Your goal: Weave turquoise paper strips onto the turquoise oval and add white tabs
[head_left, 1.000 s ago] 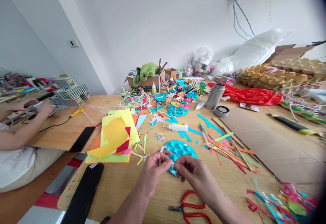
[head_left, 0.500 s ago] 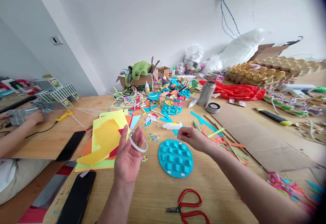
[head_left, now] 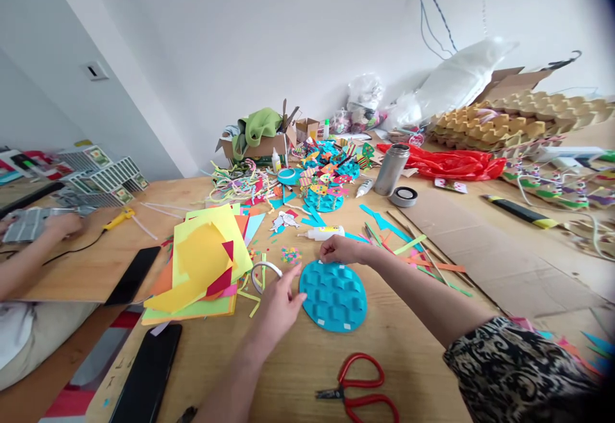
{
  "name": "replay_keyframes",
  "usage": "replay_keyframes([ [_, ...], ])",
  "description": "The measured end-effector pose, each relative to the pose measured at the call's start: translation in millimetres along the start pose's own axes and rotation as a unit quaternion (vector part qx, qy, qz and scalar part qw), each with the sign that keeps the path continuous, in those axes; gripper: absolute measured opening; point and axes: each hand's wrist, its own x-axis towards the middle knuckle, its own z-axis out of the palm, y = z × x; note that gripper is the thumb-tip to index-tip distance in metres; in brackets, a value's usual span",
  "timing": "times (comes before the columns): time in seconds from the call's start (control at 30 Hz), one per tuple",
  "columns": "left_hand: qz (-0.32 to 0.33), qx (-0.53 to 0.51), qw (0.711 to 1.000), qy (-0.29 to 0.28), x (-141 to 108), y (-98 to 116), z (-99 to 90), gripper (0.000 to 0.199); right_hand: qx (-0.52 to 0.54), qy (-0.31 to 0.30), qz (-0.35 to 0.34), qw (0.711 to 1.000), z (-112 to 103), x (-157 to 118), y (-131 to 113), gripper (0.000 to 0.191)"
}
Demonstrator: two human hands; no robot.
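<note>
A blue oval panel (head_left: 333, 296) with raised bumps lies on the table, small white squares near its edge. My right hand (head_left: 342, 250) is at its top edge, fingers pinched together; whatever they hold is hidden. At the panel's left edge is my left hand (head_left: 279, 304), thumb and fingers apart, one fingertip near the rim. A white tape ring (head_left: 256, 280) stands just behind my left hand, around or against its back; the exact contact cannot be made out. Red-handled scissors (head_left: 358, 388) lie below the panel, and a white glue bottle (head_left: 323, 233) above it.
Left are stacked coloured papers (head_left: 202, 263) and black phones (head_left: 133, 275). Paper crafts, a steel bottle (head_left: 392, 170), a grey tape roll (head_left: 404, 197) and cardboard (head_left: 461, 250) lie further back and right. Another person's hand (head_left: 62, 224) works at far left.
My left hand has turned over and moved right to the panel's edge, the tape ring now behind it. My right hand has moved slightly left and down onto the panel's top edge.
</note>
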Motion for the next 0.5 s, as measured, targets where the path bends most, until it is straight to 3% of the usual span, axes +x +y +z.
replay_keyframes([
  [0.07, -0.010, 0.075, 0.997, -0.019, -3, -5, 7.4, 0.072, -0.005, -0.011, 0.002, 1.000, 1, 4, 1, 0.019],
  [0.17, -0.022, 0.105, 0.993, -0.044, -7, -7, 11.3, 0.081, -0.010, -0.022, 0.004, 1.000, 1, 8, 3, 0.018],
  [0.5, -0.022, 0.112, 0.993, -0.036, -8, -10, 15.5, 0.072, -0.029, -0.041, 0.023, 0.998, 1, 12, 3, 0.021],
])
